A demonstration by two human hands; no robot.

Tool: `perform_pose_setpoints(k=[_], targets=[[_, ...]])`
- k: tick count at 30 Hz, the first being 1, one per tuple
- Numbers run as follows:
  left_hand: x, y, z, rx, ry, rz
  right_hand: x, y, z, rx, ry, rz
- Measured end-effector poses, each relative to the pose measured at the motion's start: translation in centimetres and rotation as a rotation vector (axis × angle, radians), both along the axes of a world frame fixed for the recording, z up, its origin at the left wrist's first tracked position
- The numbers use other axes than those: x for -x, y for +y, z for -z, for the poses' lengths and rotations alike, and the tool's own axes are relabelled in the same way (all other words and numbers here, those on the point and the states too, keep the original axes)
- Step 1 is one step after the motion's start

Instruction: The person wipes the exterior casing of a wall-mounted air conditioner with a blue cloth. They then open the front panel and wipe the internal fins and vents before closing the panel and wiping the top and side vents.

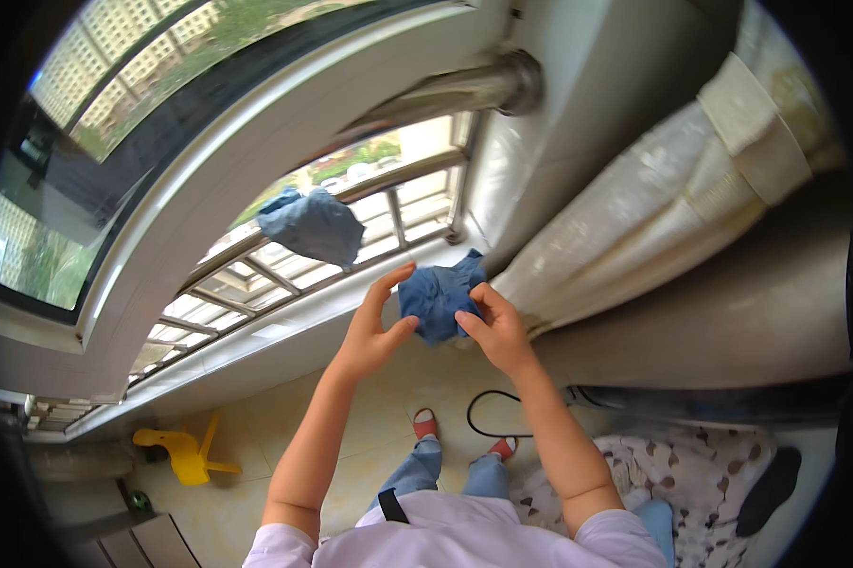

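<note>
In front of the window, both of my hands are raised with a crumpled dark blue cloth (437,302) between them. My left hand (373,330) is at the cloth's left edge, its thumb and forefinger spread and touching it. On the right side, my right hand (494,326) pinches the cloth between thumb and bent fingers. A second, greyer blue cloth (313,227) appears up and to the left, before the window bars; whether it hangs on a bar or touches glass, I cannot tell.
A white-framed window sash (206,163) reaches in from the left. Metal window bars (391,213) lie beyond the sill. To the right hangs a gathered pale curtain (632,192). On the floor are a yellow plastic stool (188,458), a black cable loop (470,419) and patterned fabric (710,461).
</note>
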State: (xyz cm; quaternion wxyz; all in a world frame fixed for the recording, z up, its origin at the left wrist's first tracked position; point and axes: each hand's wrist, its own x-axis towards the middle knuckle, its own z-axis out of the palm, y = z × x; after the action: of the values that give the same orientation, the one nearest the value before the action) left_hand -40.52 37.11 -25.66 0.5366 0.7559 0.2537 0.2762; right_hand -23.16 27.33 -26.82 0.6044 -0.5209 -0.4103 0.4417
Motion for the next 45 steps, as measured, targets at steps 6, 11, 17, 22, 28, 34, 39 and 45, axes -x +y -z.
perform_pose_setpoints(k=[6,11,17,22,28,34,39,45], targets=[[-8.9,-5.3,-3.4,0.147,0.026,0.719,-4.6,-11.0,-8.6,0.055,-0.253,-0.035],[-14.3,-11.6,-8.9,0.368,-0.06,1.119,-7.9,-22.9,-12.3,-0.022,0.202,-0.045],[-22.9,-23.2,-16.0,-0.509,-0.087,1.049,-7.2,-28.4,-10.0,-0.313,-0.454,0.746],[-27.6,-31.3,-19.7,-1.22,-0.44,0.73,-8.4,-37.4,-7.2,0.182,-1.085,0.8],[-34.0,-31.8,-19.0,-2.016,-0.339,0.454,-9.4,-42.4,-2.9,-0.679,0.516,0.74],[-33.4,-30.9,-18.6,-2.029,-0.251,0.418,-11.6,-44.0,-3.8,-0.771,0.495,0.721],[-32.6,-29.7,-18.9,-2.189,-0.209,0.309,-13.5,-42.9,-4.8,-0.169,-0.165,1.005],[-31.2,-26.6,-19.3,-2.264,-0.186,0.324,-13.7,-36.5,-7.9,-0.62,0.038,0.91]])
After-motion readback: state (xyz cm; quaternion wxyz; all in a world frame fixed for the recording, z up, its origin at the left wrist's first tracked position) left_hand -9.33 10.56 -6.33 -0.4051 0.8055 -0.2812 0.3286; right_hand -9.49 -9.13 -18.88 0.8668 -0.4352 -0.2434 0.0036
